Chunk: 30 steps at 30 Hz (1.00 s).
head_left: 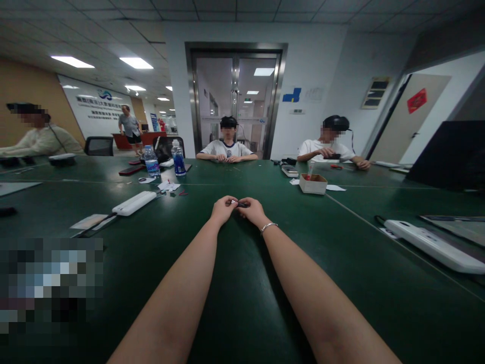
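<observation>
Both arms stretch forward over the green table (pixel 242 283), and my hands meet near its middle. Between them is a small dark object (pixel 243 205) with a shiny, light end, too small for me to name its kind. My left hand (pixel 223 210) pinches the light end with thumb and fingers. The dark end sits in the closed fingers of my right hand (pixel 253 210), whose wrist wears a silvery bracelet (pixel 268 227). The fingers cover part of the object.
White power banks (pixel 134 203) lie left and right. Two bottles (pixel 178 159), paper scraps (pixel 168 186) and an open box (pixel 313 184) stand farther back. Across the table sits a person (pixel 227 146); others sit at both sides. A dark screen (pixel 450 156) is at right.
</observation>
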Tool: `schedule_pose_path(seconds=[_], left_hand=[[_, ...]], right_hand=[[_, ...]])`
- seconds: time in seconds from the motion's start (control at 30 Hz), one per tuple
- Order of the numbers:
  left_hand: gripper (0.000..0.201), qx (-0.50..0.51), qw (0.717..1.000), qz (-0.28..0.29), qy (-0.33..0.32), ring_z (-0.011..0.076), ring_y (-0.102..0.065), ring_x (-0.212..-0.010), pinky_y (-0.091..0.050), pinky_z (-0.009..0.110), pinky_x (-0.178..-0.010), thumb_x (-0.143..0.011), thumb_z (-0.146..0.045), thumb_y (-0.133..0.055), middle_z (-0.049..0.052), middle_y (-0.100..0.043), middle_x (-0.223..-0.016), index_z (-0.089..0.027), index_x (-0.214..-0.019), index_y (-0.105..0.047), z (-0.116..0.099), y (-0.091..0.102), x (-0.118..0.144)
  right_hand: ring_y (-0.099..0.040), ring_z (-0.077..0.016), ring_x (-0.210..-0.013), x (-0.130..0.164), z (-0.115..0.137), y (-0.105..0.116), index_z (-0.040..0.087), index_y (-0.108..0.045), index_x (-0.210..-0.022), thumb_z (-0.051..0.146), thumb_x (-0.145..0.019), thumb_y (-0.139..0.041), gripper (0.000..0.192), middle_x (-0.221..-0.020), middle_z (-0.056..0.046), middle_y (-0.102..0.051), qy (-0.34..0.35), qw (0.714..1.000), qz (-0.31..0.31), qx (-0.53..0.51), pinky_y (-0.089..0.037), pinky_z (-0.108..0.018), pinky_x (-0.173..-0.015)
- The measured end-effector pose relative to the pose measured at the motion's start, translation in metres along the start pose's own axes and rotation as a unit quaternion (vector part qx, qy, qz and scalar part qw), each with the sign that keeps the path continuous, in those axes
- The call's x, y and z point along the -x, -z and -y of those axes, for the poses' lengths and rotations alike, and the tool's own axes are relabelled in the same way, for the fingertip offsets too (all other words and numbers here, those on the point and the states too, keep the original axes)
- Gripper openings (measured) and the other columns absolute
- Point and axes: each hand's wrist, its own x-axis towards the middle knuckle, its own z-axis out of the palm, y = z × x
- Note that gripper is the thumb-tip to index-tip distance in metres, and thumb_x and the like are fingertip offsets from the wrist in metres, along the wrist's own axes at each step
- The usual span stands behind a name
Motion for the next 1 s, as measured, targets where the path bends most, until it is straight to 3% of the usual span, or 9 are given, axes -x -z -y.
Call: schedule_pose_path(seconds=[0.17, 0.33, 0.57, 1.0], left_hand=[[0.017, 0.011, 1.0, 0.006, 0.018, 0.0168, -0.063, -0.079, -0.049, 0.03, -0.075, -0.072, -0.024, -0.063, 0.007, -0.069, -0.085, -0.017, -0.087, -0.068, 0.008, 0.002, -0.004], [0.022, 0.072, 0.996, 0.024, 0.05, 0.0155, -0.062, -0.071, -0.05, 0.029, -0.07, -0.071, -0.025, -0.064, 0.008, -0.068, -0.08, -0.015, -0.09, -0.067, 0.01, 0.003, -0.004], [0.023, 0.125, 0.988, 0.021, 0.085, 0.0158, -0.062, -0.068, -0.049, 0.028, -0.067, -0.069, -0.03, -0.067, 0.008, -0.067, -0.074, -0.012, -0.084, -0.067, 0.011, 0.002, -0.006], [0.029, 0.067, 0.992, 0.004, 0.103, 0.0117, -0.054, -0.054, -0.041, 0.024, -0.055, -0.073, -0.039, -0.06, 0.005, -0.063, -0.062, -0.011, -0.074, -0.067, 0.002, 0.003, -0.004]], right_hand=[[-0.058, -0.0078, -0.044, -0.001, 0.005, 0.01, 0.01, -0.062, -0.085, 0.004, -0.076, -0.061, 0.011, -0.064, -0.002, -0.062, -0.075, 0.978, 0.034, -0.19, -0.049, -0.017, -0.045], [-0.061, -0.0082, -0.048, 0.0, 0.004, 0.016, 0.009, -0.062, -0.088, -0.001, -0.077, -0.059, 0.015, -0.072, -0.004, -0.065, -0.088, 0.957, 0.052, -0.272, -0.053, -0.018, -0.049], [-0.064, -0.0098, -0.059, -0.002, -0.002, 0.014, 0.009, -0.065, -0.084, -0.004, -0.072, -0.064, 0.017, -0.08, -0.006, -0.065, -0.078, 0.95, 0.05, -0.299, -0.057, -0.02, -0.061], [-0.065, -0.01, -0.063, 0.002, -0.001, 0.018, 0.013, -0.063, -0.089, -0.005, -0.067, -0.066, 0.029, -0.084, -0.003, -0.058, -0.059, 0.953, 0.071, -0.29, -0.058, -0.023, -0.067]])
